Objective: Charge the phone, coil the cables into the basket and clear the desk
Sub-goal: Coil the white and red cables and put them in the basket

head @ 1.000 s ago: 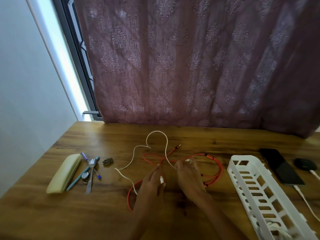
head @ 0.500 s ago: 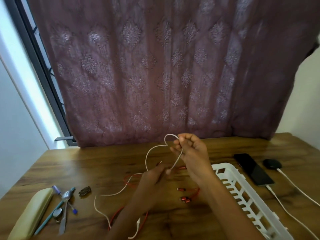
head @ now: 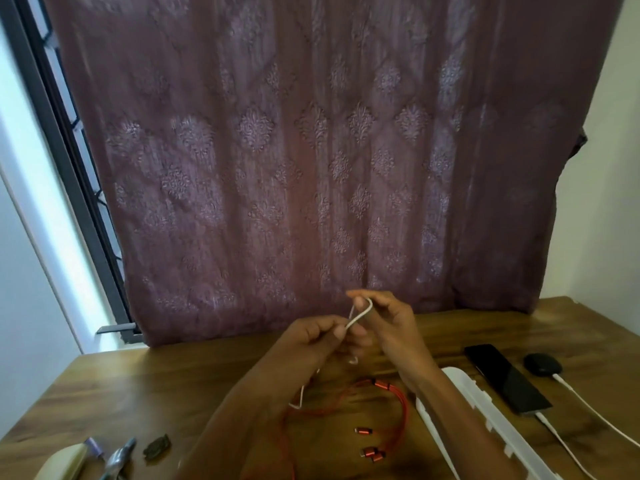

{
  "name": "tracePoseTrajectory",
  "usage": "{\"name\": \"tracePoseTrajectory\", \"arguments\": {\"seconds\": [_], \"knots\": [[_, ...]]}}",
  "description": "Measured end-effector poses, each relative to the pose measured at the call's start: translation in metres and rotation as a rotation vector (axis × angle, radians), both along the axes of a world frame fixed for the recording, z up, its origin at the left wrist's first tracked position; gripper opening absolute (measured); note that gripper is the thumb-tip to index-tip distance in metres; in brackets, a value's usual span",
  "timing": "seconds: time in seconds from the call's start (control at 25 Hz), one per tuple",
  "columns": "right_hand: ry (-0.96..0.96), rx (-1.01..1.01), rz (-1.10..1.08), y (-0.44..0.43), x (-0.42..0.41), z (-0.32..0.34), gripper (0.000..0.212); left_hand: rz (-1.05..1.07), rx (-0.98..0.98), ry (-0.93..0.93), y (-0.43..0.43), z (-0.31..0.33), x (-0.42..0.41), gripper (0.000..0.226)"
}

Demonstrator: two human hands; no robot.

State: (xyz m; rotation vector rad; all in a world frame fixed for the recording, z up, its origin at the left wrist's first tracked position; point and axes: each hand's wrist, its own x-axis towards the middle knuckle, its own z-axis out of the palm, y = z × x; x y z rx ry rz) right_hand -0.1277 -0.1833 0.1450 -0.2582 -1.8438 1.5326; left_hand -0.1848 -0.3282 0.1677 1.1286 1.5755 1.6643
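Both hands are raised above the wooden desk (head: pixel 145 386), folding a thin white cable (head: pixel 360 315) into a small loop. My left hand (head: pixel 318 336) pinches the lower strands; my right hand (head: pixel 388 323) holds the loop's top. The cable's loose end dangles below my left forearm. A red multi-head cable (head: pixel 398 403) lies on the desk under my arms. The white slotted basket (head: pixel 485 414) sits to the right, partly behind my right forearm. Beyond it the black phone (head: pixel 505 377) lies flat with a white charging cable (head: pixel 561 445) plugged into its near end.
A small black case (head: pixel 542 364) with its own white cable sits right of the phone. At the bottom left lie a cream pouch (head: pixel 62 462), pens and a metal tool (head: pixel 117 459), and a small dark clip (head: pixel 157 447). A maroon curtain hangs behind the desk.
My hands lifted the white cable off the desk and gathered it from a long loose strand into a short tight loop. The camera tilted up and right.
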Motion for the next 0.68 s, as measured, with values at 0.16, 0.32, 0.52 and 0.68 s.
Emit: {"name": "tracePoseTrajectory", "arguments": {"seconds": [0.16, 0.32, 0.52, 0.68], "knots": [[0.08, -0.175, 0.037, -0.007, -0.013, 0.006, 0.025, -0.044, 0.196, -0.254, 0.014, 0.026, -0.003, 0.026], [0.002, -0.084, -0.017, -0.021, -0.024, 0.003, 0.024, 0.017, 0.358, -0.445, 0.023, 0.046, -0.015, 0.021], [-0.18, 0.757, -0.381, -0.029, -0.011, -0.005, 0.017, 0.193, 0.515, -0.464, 0.024, 0.057, -0.036, 0.022], [-0.069, 1.092, -0.468, -0.031, -0.001, -0.001, 0.023, 0.314, 0.483, -0.193, 0.027, 0.047, -0.037, 0.02]]}}
